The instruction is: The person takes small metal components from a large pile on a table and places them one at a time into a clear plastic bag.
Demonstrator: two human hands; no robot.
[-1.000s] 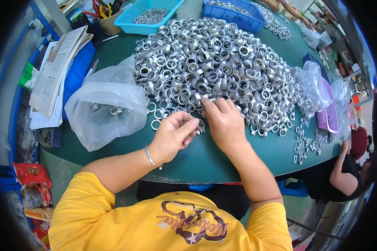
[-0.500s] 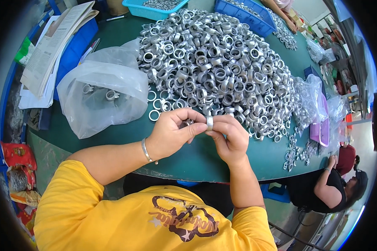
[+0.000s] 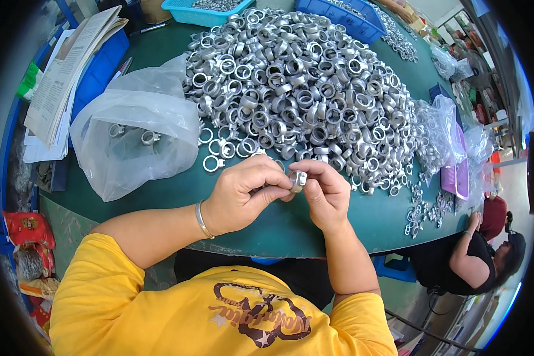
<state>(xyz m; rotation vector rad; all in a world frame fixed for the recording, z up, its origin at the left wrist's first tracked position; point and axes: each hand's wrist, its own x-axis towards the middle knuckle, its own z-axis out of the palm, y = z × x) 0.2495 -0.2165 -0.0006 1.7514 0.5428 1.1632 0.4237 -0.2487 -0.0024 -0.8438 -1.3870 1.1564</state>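
Observation:
Between my two hands, just above the near part of the green table (image 3: 267, 228), is a silver metal clamp ring (image 3: 298, 180) with a small lug on it. My left hand (image 3: 243, 191) pinches its left side, fingers curled. My right hand (image 3: 327, 196) grips its right side between thumb and fingers. Right beyond my hands rises a large heap of similar metal rings (image 3: 314, 89), with some loose rings (image 3: 213, 162) at its near left edge. A cloudy plastic bag (image 3: 139, 160) with a few rings inside lies to the left of my left hand.
Blue bins (image 3: 344, 19) and a turquoise basket (image 3: 204, 15) stand behind the heap. Papers (image 3: 71, 77) lean on a blue bin at left. On the right are small loose parts (image 3: 424, 210), a purple basket (image 3: 455, 178) and a person in black (image 3: 466, 261).
The ring has turned between my fingers, so its lug now faces up. My hands have stayed close together, and the whole view has shifted slightly.

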